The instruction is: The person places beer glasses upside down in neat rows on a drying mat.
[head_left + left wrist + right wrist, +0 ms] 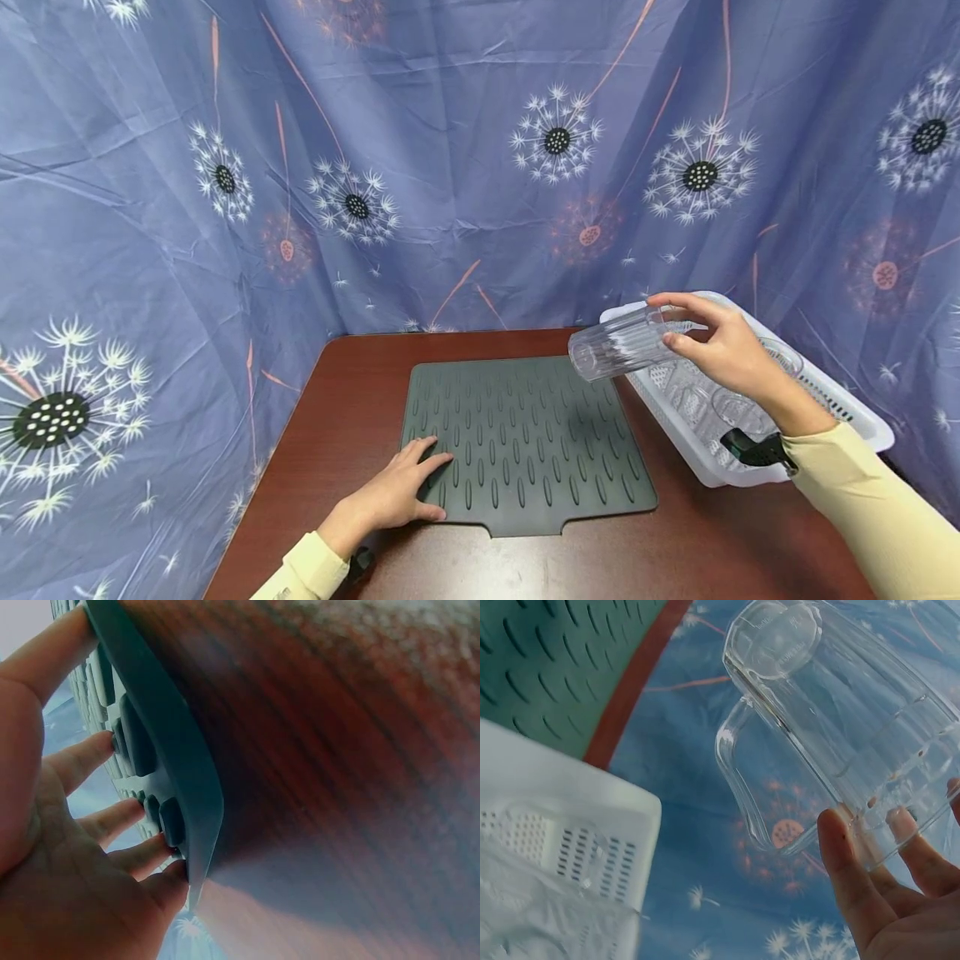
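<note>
My right hand (716,346) grips a clear mug (617,343) near its rim, thumb on one side and fingers on the other. The mug is tilted on its side in the air, its base pointing left over the mat's back right corner. A handle shows along its side in the right wrist view, and some small dark specks are on the clear wall. My left hand (397,490) rests with fingers spread at the left front edge of a dark green ridged drying mat (517,450). In the left wrist view its fingertips touch the mat's rim and ridges.
A white perforated plastic basket (678,437) stands to the right of the mat, with several clear glass items (731,408) inside. Both mat and basket are on a reddish-brown wooden table (330,425). A blue curtain (450,167) with dandelion prints hangs behind and at the sides.
</note>
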`<action>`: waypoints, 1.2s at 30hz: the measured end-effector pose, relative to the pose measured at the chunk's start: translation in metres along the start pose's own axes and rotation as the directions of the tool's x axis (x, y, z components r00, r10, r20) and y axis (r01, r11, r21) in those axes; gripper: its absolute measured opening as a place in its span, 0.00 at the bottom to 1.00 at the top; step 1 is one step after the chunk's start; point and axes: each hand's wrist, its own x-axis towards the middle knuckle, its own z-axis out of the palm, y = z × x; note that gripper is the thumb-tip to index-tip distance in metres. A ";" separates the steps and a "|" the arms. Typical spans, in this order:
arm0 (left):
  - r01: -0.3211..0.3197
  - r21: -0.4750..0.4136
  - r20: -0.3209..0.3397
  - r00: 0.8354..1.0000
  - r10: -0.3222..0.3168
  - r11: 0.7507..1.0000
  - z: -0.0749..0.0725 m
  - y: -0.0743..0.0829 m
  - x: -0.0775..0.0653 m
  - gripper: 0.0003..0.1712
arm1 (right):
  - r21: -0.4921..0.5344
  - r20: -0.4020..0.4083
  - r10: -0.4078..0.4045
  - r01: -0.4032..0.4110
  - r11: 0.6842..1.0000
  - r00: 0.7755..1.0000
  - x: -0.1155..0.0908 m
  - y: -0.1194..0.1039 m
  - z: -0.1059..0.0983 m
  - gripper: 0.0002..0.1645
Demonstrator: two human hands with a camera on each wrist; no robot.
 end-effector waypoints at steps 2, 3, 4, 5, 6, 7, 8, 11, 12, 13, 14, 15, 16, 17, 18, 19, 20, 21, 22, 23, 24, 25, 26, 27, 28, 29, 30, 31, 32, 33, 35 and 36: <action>0.002 0.000 0.001 1.000 -0.002 1.000 -0.001 0.001 0.001 0.47 | 0.021 -0.002 -0.002 0.002 1.000 1.000 -0.001 0.002 0.003 0.27; 0.001 0.001 0.004 1.000 -0.001 1.000 -0.002 0.001 0.001 0.47 | 0.028 -0.003 0.001 -0.001 1.000 1.000 -0.002 0.003 0.005 0.27; 0.001 0.005 0.006 1.000 -0.001 1.000 -0.002 0.001 0.002 0.47 | 0.038 -0.007 0.002 -0.001 0.999 1.000 -0.003 0.003 0.007 0.27; 0.000 0.013 0.008 1.000 -0.001 1.000 -0.003 0.001 0.002 0.47 | 0.051 -0.010 0.007 -0.006 0.999 1.000 -0.004 0.004 0.008 0.27; -0.004 0.022 0.007 1.000 0.003 1.000 -0.003 0.001 0.003 0.47 | 0.058 -0.014 0.014 -0.013 0.998 1.000 -0.005 0.004 0.010 0.27; -0.006 0.030 0.007 1.000 0.006 1.000 -0.004 0.001 0.003 0.47 | 0.064 -0.020 0.026 -0.024 0.998 0.999 -0.006 0.004 0.013 0.26; -0.013 0.037 0.002 1.000 0.013 0.999 -0.004 0.001 0.004 0.47 | 0.071 -0.025 0.034 -0.032 0.997 0.999 -0.007 0.005 0.015 0.26; -0.022 0.046 -0.001 1.000 0.022 0.999 -0.006 0.001 0.004 0.47 | 0.102 -0.045 0.062 -0.058 0.993 0.997 -0.009 0.008 0.023 0.25; -0.022 0.042 0.001 1.000 0.022 0.999 -0.006 0.001 0.004 0.47 | 0.117 -0.050 0.071 -0.065 0.991 0.996 -0.010 0.009 0.026 0.25; -0.020 0.039 0.006 1.000 0.019 0.999 -0.006 0.001 0.004 0.47 | 0.140 -0.053 0.082 -0.074 0.987 0.995 -0.011 0.011 0.029 0.25; -0.017 0.036 0.009 1.000 0.017 0.999 -0.006 0.002 0.003 0.47 | 0.163 -0.055 0.089 -0.079 0.983 0.995 -0.012 0.012 0.031 0.25; -0.011 0.036 0.015 1.000 0.010 0.999 -0.006 0.002 0.003 0.47 | 0.180 -0.060 0.102 -0.090 0.979 0.993 -0.012 0.013 0.034 0.24; -0.009 0.035 0.017 1.000 0.008 0.999 -0.006 0.003 0.003 0.47 | 0.200 -0.062 0.110 -0.096 0.975 0.992 -0.013 0.015 0.037 0.24; -0.007 0.036 0.018 1.000 0.006 0.999 -0.006 0.003 0.003 0.47 | 0.217 -0.066 0.121 -0.104 0.971 0.990 -0.014 0.016 0.039 0.23; -0.006 0.034 0.018 1.000 0.006 0.999 -0.007 0.004 0.004 0.47 | 0.240 -0.071 0.133 -0.112 0.964 0.989 -0.014 0.017 0.041 0.23; -0.007 0.034 0.017 1.000 0.006 0.999 -0.007 0.005 0.004 0.47 | 0.266 -0.076 0.143 -0.118 0.957 0.987 -0.015 0.018 0.043 0.23; -0.007 0.039 0.017 1.000 0.006 0.999 -0.007 0.006 0.005 0.47 | 0.282 -0.084 0.150 -0.121 0.952 0.985 -0.016 0.019 0.045 0.23; -0.008 0.040 0.018 1.000 0.007 0.999 -0.007 0.006 0.006 0.47 | 0.294 -0.091 0.161 -0.128 0.947 0.983 -0.017 0.020 0.046 0.22; -0.009 0.042 0.017 1.000 0.009 0.999 -0.007 0.007 0.006 0.47 | 0.309 -0.092 0.168 -0.133 0.942 0.981 -0.018 0.021 0.048 0.22; -0.010 0.048 0.019 1.000 0.009 0.999 -0.007 0.008 0.006 0.48 | 0.330 -0.092 0.178 -0.139 0.934 0.980 -0.019 0.022 0.050 0.22; -0.009 0.052 0.022 1.000 0.008 0.999 -0.007 0.008 0.006 0.48 | 0.351 -0.090 0.186 -0.144 0.925 0.978 -0.020 0.022 0.052 0.22; -0.009 0.058 0.024 1.000 0.008 0.998 -0.007 0.008 0.006 0.48 | 0.366 -0.088 0.193 -0.148 0.919 0.977 -0.021 0.023 0.054 0.22; -0.008 0.065 0.025 1.000 0.006 0.998 -0.007 0.008 0.006 0.48 | 0.373 -0.086 0.200 -0.155 0.915 0.976 -0.022 0.023 0.057 0.22; -0.008 0.071 0.025 1.000 0.006 0.997 -0.007 0.008 0.005 0.48 | 0.382 -0.081 0.208 -0.162 0.910 0.975 -0.023 0.024 0.060 0.22; -0.010 0.081 0.023 1.000 0.008 0.997 -0.006 0.007 0.005 0.48 | 0.396 -0.078 0.212 -0.165 0.903 0.974 -0.024 0.025 0.064 0.22; -0.007 0.090 0.024 1.000 0.005 0.996 -0.006 0.007 0.004 0.48 | 0.416 -0.078 0.221 -0.169 0.894 0.972 -0.025 0.025 0.068 0.22; -0.005 0.097 0.024 1.000 0.003 0.995 -0.006 0.007 0.004 0.48 | 0.424 -0.080 0.229 -0.175 0.889 0.970 -0.025 0.025 0.072 0.22; -0.002 0.108 0.025 1.000 -0.001 0.994 -0.006 0.006 0.003 0.48 | 0.440 -0.081 0.240 -0.181 0.880 0.967 -0.026 0.026 0.077 0.23; 0.000 0.117 0.024 1.000 -0.003 0.993 -0.006 0.006 0.003 0.48 | 0.443 -0.083 0.251 -0.189 0.876 0.965 -0.027 0.026 0.081 0.22; 0.002 0.122 0.025 1.000 -0.005 0.993 -0.005 0.005 0.003 0.48 | 0.446 -0.086 0.259 -0.195 0.873 0.962 -0.028 0.027 0.085 0.22; 0.006 0.130 0.027 1.000 -0.010 0.992 -0.005 0.005 0.003 0.48 | 0.458 -0.092 0.279 -0.208 0.864 0.956 -0.029 0.028 0.092 0.22; 0.006 0.131 0.028 1.000 -0.009 0.991 -0.005 0.005 0.003 0.48 | 0.455 -0.094 0.287 -0.215 0.864 0.953 -0.029 0.029 0.095 0.22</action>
